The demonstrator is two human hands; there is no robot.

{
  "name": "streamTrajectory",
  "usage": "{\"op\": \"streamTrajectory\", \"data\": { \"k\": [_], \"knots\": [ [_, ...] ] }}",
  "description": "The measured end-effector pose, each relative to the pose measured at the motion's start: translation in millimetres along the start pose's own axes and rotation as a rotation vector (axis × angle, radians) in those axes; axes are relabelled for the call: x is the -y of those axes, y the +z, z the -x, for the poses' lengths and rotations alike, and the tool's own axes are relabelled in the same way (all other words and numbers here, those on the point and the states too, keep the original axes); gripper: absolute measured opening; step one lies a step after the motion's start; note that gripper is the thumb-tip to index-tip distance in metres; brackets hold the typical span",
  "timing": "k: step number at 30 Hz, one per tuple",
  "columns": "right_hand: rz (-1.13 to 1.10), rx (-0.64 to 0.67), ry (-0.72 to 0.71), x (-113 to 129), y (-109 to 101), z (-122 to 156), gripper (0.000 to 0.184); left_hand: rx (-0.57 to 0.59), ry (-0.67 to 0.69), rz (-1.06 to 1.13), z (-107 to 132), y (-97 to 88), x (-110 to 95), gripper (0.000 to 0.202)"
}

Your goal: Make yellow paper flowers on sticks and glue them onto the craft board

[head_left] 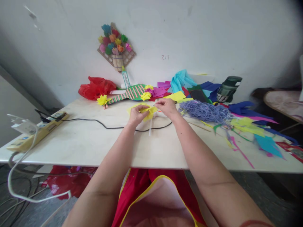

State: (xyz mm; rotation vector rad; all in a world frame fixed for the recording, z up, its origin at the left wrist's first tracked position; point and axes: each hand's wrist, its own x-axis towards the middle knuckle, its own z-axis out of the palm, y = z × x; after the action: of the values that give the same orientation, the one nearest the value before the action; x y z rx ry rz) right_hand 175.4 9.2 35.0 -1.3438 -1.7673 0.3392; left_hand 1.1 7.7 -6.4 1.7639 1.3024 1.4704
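In the middle of the table, my left hand [137,115] is closed round a bunch of folded yellow crepe paper [152,110]. My right hand [167,107] is in a pinch just right of the paper; what lies between its fingertips is too small to make out. Under the paper a pale, narrow strip [150,128] points down toward me. Beyond my hands lies a green guitar-shaped craft [135,93] with pinkish strips across it and yellow and purple paper flowers on it.
A black cable [107,127] crosses the table from the power strip [50,126]. At right lie a tangle of purple-blue string [205,112], loose coloured paper and a dark green bottle [228,89]. Behind stand red crumpled paper [97,88] and a glue tube [125,78].
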Motion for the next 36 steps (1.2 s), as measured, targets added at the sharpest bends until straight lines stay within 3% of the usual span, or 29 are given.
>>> {"op": "streamTrajectory", "data": {
  "k": [7,17,36],
  "knots": [
    [0.087,0.105,0.020,7,5,3,0.015,0.010,0.088,-0.079,0,0.2,1,0.023],
    [0.146,0.112,0.088,12,9,5,0.017,0.006,0.148,-0.171,-1,0.5,2,0.021],
    [0.290,0.103,0.040,13,10,7,0.018,0.023,0.118,-0.143,1,2.2,-3,0.021]
  ]
}}
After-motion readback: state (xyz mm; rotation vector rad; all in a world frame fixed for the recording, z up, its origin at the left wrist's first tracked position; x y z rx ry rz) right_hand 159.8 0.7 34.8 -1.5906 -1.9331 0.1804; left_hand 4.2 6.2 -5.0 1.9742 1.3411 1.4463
